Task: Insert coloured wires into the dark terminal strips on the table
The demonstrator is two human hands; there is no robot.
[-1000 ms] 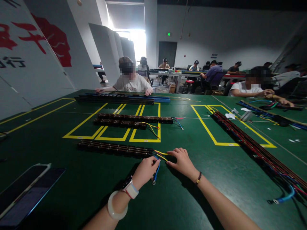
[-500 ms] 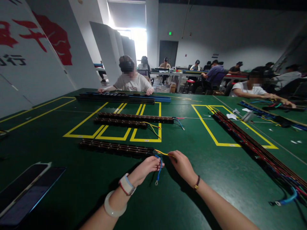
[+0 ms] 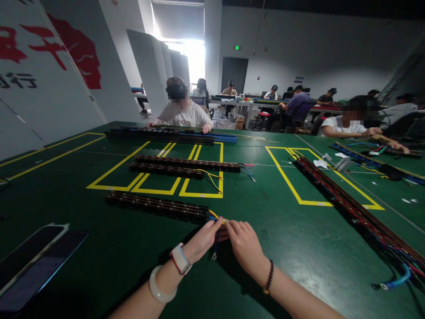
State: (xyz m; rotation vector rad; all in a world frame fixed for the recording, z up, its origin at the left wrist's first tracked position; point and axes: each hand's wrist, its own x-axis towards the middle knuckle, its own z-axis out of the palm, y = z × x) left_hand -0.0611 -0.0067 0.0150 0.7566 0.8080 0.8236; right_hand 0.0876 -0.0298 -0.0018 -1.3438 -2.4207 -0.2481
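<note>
A long black strip [image 3: 159,206] with copper-coloured rods along its top lies on the green table in front of me. Yellow wire [image 3: 214,215] and blue wire come out of its right end. My left hand [image 3: 206,235] is closed in a pinch on the yellow wire near the strip. Close beside it, my right hand [image 3: 245,241] pinches the same wire further along; the fingers hide its end. Below my left hand hangs the blue wire [image 3: 216,243], tipped with a metal ring terminal [image 3: 214,256].
Two similar strips [image 3: 186,164] with wires lie beyond, across yellow tape outlines [image 3: 202,195]. A long wire-filled strip [image 3: 345,199] runs down the right side. Phone-like devices [image 3: 49,270] lie at left. Co-workers sit across [image 3: 186,113] and at right [image 3: 341,126].
My left hand has risen and taken hold of the yellow wire. My right hand has come slightly down and left, closer to the left one. The strip has shifted slightly left.
</note>
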